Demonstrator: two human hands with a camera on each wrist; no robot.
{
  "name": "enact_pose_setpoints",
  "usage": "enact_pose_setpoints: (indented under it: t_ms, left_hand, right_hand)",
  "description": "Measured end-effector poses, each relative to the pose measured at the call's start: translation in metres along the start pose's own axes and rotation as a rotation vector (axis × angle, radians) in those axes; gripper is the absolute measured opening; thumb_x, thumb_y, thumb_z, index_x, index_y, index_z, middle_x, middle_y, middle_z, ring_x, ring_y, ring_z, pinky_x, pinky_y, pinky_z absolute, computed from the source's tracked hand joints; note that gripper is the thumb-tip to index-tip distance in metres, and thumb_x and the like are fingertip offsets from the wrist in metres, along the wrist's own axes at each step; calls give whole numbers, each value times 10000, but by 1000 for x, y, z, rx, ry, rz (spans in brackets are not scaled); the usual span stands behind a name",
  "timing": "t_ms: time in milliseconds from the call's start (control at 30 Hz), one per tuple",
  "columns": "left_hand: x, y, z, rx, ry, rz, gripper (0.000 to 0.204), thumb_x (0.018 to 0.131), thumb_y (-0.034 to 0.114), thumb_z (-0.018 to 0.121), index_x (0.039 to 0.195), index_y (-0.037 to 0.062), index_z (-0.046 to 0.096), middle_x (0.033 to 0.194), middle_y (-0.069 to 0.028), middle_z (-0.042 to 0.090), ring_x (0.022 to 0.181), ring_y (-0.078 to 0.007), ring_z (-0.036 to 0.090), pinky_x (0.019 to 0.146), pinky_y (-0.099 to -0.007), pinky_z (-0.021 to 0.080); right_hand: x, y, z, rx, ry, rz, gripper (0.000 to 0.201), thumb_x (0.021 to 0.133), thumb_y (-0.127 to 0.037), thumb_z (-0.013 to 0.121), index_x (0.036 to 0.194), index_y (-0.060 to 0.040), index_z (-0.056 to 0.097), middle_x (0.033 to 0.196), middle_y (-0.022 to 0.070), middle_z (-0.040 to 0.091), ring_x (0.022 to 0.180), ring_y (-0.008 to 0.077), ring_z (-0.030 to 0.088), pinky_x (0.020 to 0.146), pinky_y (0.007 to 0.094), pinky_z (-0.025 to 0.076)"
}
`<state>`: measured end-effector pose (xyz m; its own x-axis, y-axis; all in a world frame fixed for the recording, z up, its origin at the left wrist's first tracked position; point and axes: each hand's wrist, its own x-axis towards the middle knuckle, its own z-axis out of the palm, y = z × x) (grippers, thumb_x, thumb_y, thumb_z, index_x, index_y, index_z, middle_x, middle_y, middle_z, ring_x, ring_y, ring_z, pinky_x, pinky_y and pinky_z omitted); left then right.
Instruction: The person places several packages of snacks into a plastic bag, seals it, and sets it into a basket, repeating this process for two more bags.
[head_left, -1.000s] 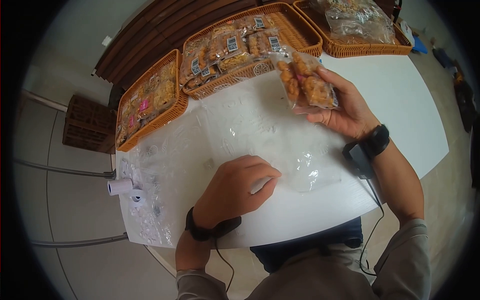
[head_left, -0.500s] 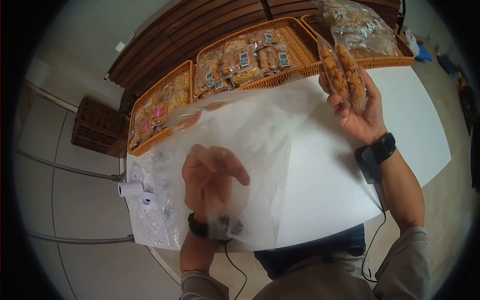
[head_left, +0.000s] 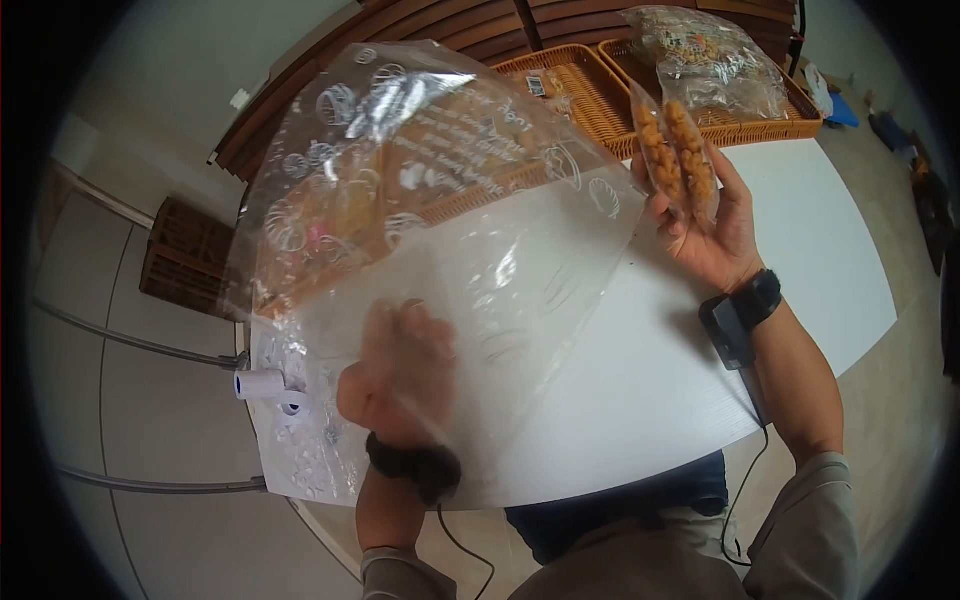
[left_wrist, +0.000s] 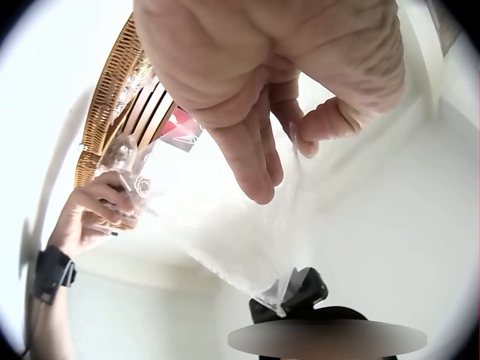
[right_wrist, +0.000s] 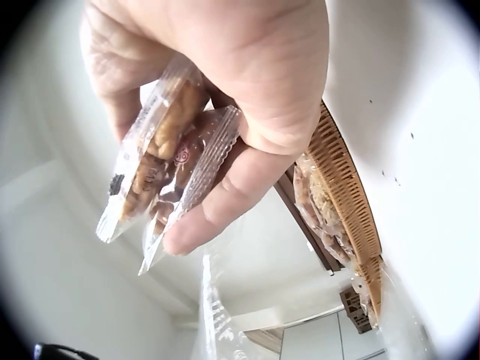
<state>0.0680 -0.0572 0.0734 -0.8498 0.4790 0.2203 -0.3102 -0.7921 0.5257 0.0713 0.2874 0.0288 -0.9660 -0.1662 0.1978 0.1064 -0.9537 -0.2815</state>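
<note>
Snack packets [head_left: 690,150], long axes pointing forward, fill the right hand's [head_left: 718,236] grip, just right of the clear bag [head_left: 520,240] the left hand [left_wrist: 262,56] pinches.

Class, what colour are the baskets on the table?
The baskets are orange-brown, clearest in the head view.

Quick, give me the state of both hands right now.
Left hand: closed, pinching the clear bag between thumb and finger.
Right hand: closed, holding two snack packs.
</note>
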Motion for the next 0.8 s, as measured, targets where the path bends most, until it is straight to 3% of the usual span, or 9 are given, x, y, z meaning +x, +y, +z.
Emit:
enact_pose_setpoints:
  t_ms: [33,133,233,333,367,467,500,700,800]
  left_hand:
    - [2,-4,2,75,-33,-24,357,873,184,560,1198,37,531,1081,-145,600,1010,-257,609,771,-376,591]
    - [4,-17,-14,122,-151,-151,469,820,102,552,1272,-23,545,1295,-274,563,1141,-510,586,961,-453,534]
    - [10,-23,-19,266,-344,-481,329,880,74,559,1167,-80,600,1342,-330,526,1200,-514,561,1006,-462,520]
    - [10,-27,0,437,-456,-899,269,915,94,634,1104,-98,637,1269,-279,605,1184,-377,617,957,-392,546]
    - [12,-24,19,508,-319,-1184,340,892,125,720,1143,-86,636,1193,-204,674,1135,-224,655,919,-328,555]
    - [11,-32,9,696,-805,-1470,425,840,68,765,1232,-4,615,1343,-161,610,1152,-269,654,936,-349,561]
    - [7,-33,8,664,-784,-1520,513,781,56,826,1248,5,618,1333,-131,623,1121,-217,670,933,-335,563]
    - [19,-12,18,459,-1041,-1061,437,767,138,856,1124,-27,666,1211,-163,680,1066,-243,691,877,-355,587]
    - [13,-2,11,487,-700,-586,429,731,89,859,1109,-12,683,1081,-121,725,948,-216,708,849,-332,558]
  right_hand:
    - [0,-3,-1,6,-9,-18,602,986,-409,545,1441,-41,403,1343,199,536,978,329,677,685,371,623]
    - [0,-10,-2,41,-68,-64,610,986,-404,544,1458,-53,386,1372,175,506,1010,300,659,698,362,619]
    - [-2,-18,-4,20,-94,-95,616,983,-405,548,1463,-57,382,1376,153,495,1036,275,639,710,357,616]
    - [-1,-23,-7,-6,-84,-111,613,981,-399,556,1453,-45,389,1358,159,510,1034,278,639,709,354,617]
    - [-2,-24,-8,-13,-79,-114,611,980,-395,560,1448,-41,394,1350,163,517,1033,280,639,708,354,618]
    - [-2,-21,-10,-61,23,-102,595,974,-381,578,1420,-23,418,1305,174,553,1027,291,642,695,344,618]
    - [-2,-20,-11,-89,78,-94,572,965,-364,596,1392,-15,441,1264,188,577,1036,323,655,690,355,635]
    - [-1,-13,-11,-251,186,-64,591,964,-351,601,1394,1,401,1236,245,571,1049,378,666,705,391,664]
    - [0,-13,-10,-288,213,-64,600,964,-340,599,1402,6,378,1236,258,567,1037,390,669,689,393,667]
